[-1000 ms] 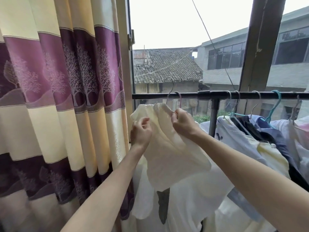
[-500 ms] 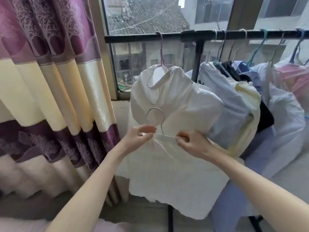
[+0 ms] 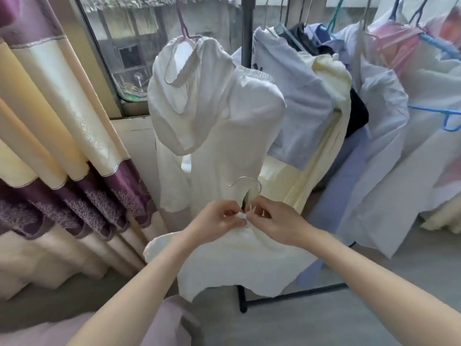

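Observation:
A small cream garment (image 3: 239,265) hangs from a silver wire hanger (image 3: 247,186) that I hold off the rail, low in the middle of the view. My left hand (image 3: 214,221) pinches the garment's neck edge just left of the hanger stem. My right hand (image 3: 272,223) pinches the same edge from the right, fingers curled. The two hands nearly touch. Behind them a white hooded garment (image 3: 207,103) hangs on a pink hanger (image 3: 183,23).
A cream and purple curtain (image 3: 57,116) fills the left. Several hung clothes (image 3: 374,108) crowd the black rack (image 3: 245,31) to the right, some on blue hangers (image 3: 446,116). The rack's black foot (image 3: 287,294) lies on the grey floor. A window (image 3: 139,43) is behind.
The view has tilted down and the rail has left the top of the frame. The cream garment came off the rail, and my hands have drawn together at its neck.

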{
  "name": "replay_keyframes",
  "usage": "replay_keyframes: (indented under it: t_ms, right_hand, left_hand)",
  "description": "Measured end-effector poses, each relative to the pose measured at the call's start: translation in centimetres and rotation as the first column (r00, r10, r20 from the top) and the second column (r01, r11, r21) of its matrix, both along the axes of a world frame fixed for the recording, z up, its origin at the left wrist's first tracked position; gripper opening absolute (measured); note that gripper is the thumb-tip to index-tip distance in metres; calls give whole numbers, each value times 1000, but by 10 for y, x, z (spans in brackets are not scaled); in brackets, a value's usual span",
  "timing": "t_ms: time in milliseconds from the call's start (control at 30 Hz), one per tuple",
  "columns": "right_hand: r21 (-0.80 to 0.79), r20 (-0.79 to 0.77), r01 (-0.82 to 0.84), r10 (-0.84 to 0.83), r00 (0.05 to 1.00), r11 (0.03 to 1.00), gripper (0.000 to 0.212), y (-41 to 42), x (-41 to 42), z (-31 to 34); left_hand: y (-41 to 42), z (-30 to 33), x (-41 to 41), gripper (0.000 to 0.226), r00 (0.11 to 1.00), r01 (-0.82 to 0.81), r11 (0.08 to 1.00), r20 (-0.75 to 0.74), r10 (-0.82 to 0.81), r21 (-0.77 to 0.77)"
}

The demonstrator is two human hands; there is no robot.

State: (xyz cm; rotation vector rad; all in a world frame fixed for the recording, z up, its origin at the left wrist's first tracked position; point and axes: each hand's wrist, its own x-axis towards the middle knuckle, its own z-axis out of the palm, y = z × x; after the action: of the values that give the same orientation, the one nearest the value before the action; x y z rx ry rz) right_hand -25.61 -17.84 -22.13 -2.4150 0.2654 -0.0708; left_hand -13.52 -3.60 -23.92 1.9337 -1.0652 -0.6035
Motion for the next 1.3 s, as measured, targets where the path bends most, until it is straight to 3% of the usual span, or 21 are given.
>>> replay_keyframes:
  t_ms: [133, 233, 333, 467, 633, 733, 767, 833, 900, 933, 1000, 1067, 1167, 1233, 1300]
  right_hand:
    - [-68, -59, 62, -66, 996, 996, 26, 10, -6, -9]
    - [-137, 6, 163, -164, 986, 977, 22, 10, -8, -16]
    - [-224, 116, 189, -167, 979, 956, 22, 3, -15, -22]
    - [-315, 127, 148, -113, 985, 938, 30, -9, -28, -29]
    - [-348, 80, 148, -129, 988, 926, 30, -20, -35, -33]
    - [-404, 43, 131, -125, 991, 905, 31, -22, -36, -35]
    - [-419, 38, 129, -124, 992, 899, 31, -21, -36, -36]
    - [-434, 41, 121, -115, 993, 893, 31, -19, -37, -36]
    - [-435, 43, 123, -116, 992, 892, 30, -21, -36, -36]
    - [-438, 45, 122, -113, 993, 891, 30, -21, -36, -35]
    - [-442, 93, 151, -123, 988, 884, 29, -22, -37, -33]
    - [-425, 228, 205, -115, 967, 881, 27, -18, -37, -32]
    - [-359, 222, 120, -40, 974, 926, 25, -3, -32, -32]
    - [-319, 78, -1, 28, 997, 948, 25, 8, -20, -34]
    - [-327, 69, 31, -9, 998, 944, 26, 21, -4, -34]
  left_hand:
    - [-7, -13, -7, 23, 997, -71, 997, -14, 71, -11]
    - [-8, -16, -8, 28, 999, -36, 999, 8, 36, 30]
    - [-7, -18, -5, 30, 988, 21, 992, 151, -39, 122]
    - [-8, -11, -14, 36, 957, 5, 981, 284, -61, 193]
    - [-4, 2, -18, 33, 785, -35, 933, 588, -196, 358]
    - [1, 7, -24, 31, 678, 29, 956, 697, -234, 293]
    - [0, 9, -26, 30, 676, 44, 975, 712, -190, 218]
    - [-1, 17, -31, 31, 800, 8, 997, 597, -56, 83]
    - [-2, 24, -31, 31, 873, -18, 994, 485, -37, 110]
    - [-2, 27, -30, 29, 857, -10, 980, 506, -94, 198]
    - [2, 29, -27, 32, 750, -29, 901, 605, -267, 433]
    - [8, 32, -19, 38, 609, -64, 835, 684, -401, 547]
    - [12, 37, 2, 37, 429, -107, 830, 778, -458, 548]
    - [13, 42, 17, 30, 373, -127, 846, 815, -443, 518]
    - [23, 44, 37, 28, 335, -120, 857, 833, -441, 502]
